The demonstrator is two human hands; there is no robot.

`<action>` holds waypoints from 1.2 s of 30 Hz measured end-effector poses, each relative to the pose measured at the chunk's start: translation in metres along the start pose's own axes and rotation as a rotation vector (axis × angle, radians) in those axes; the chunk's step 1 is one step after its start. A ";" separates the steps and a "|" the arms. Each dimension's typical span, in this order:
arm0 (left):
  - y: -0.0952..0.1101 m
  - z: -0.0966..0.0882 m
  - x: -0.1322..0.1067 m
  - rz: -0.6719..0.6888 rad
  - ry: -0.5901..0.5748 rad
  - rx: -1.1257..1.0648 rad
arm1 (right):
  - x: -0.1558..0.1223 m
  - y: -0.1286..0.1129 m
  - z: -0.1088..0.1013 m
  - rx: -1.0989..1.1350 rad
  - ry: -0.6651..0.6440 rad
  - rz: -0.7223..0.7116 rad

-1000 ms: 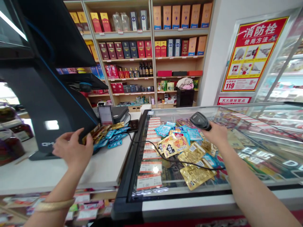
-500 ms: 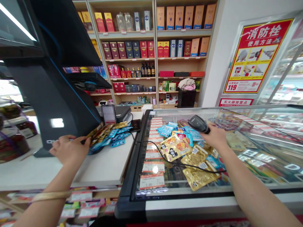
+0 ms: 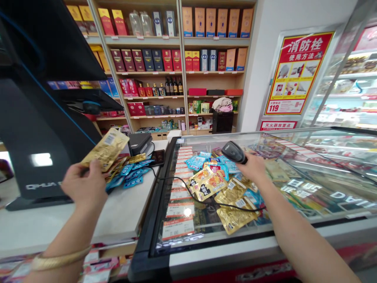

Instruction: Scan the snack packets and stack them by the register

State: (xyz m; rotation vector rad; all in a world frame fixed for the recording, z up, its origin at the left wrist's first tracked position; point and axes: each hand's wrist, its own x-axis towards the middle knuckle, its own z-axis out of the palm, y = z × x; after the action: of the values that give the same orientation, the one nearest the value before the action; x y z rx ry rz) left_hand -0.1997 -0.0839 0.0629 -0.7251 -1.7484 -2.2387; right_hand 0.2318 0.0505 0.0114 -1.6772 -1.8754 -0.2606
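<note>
Between the thumb and fingers of my left hand (image 3: 85, 181) is a gold foil snack packet (image 3: 109, 147), tilted up with its white barcode label showing. Below it on the white counter lies a pile of blue packets (image 3: 132, 175) mixed with gold ones. My right hand (image 3: 253, 168) is wrapped round the handle of a black barcode scanner (image 3: 233, 151), its head pointing left above the glass-topped freezer (image 3: 184, 245). Under the scanner, several gold packets (image 3: 237, 216) and blue packets (image 3: 196, 161) are spread on the glass. The scanner's black cable (image 3: 203, 196) loops across them.
A dark point-of-sale terminal (image 3: 38, 129) stands at the left on the white counter (image 3: 123, 220). A black phone-like device (image 3: 158, 157) lies by the counter's right edge. Shelves of boxes and bottles (image 3: 153, 59) line the back, with a red poster (image 3: 297, 70) on the wall.
My left hand has lifted a gold packet off the pile and turned its barcode side into view. The scanner stays in my right hand over the glass. The whole view has shifted slightly.
</note>
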 end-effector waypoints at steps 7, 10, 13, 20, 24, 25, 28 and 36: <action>0.027 0.072 -0.103 -0.435 -0.359 -0.457 | 0.001 -0.002 0.001 0.207 0.093 -0.098; 0.025 0.090 -0.136 -0.464 -0.487 -0.458 | 0.002 -0.001 0.003 0.330 0.080 -0.167; 0.013 0.097 -0.154 -0.435 -0.563 -0.395 | 0.002 0.000 0.002 0.437 0.028 -0.294; 0.000 0.088 -0.157 -0.221 -0.679 -0.125 | -0.003 -0.009 0.001 0.487 -0.091 -0.466; 0.001 0.086 -0.160 -0.100 -0.724 -0.025 | -0.005 -0.014 0.001 0.519 -0.124 -0.520; 0.001 0.086 -0.161 -0.080 -0.738 -0.014 | -0.006 -0.015 0.001 0.522 -0.126 -0.526; 0.001 0.086 -0.163 -0.052 -0.770 0.006 | -0.006 -0.017 0.002 0.507 -0.133 -0.526; 0.002 0.084 -0.163 -0.067 -0.782 0.009 | -0.006 -0.017 0.002 0.521 -0.178 -0.514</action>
State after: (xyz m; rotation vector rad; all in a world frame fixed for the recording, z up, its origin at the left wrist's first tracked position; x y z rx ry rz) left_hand -0.0381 -0.0263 -0.0017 -1.7338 -2.0914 -2.1240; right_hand 0.2147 0.0436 0.0102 -0.8844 -2.2411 0.1755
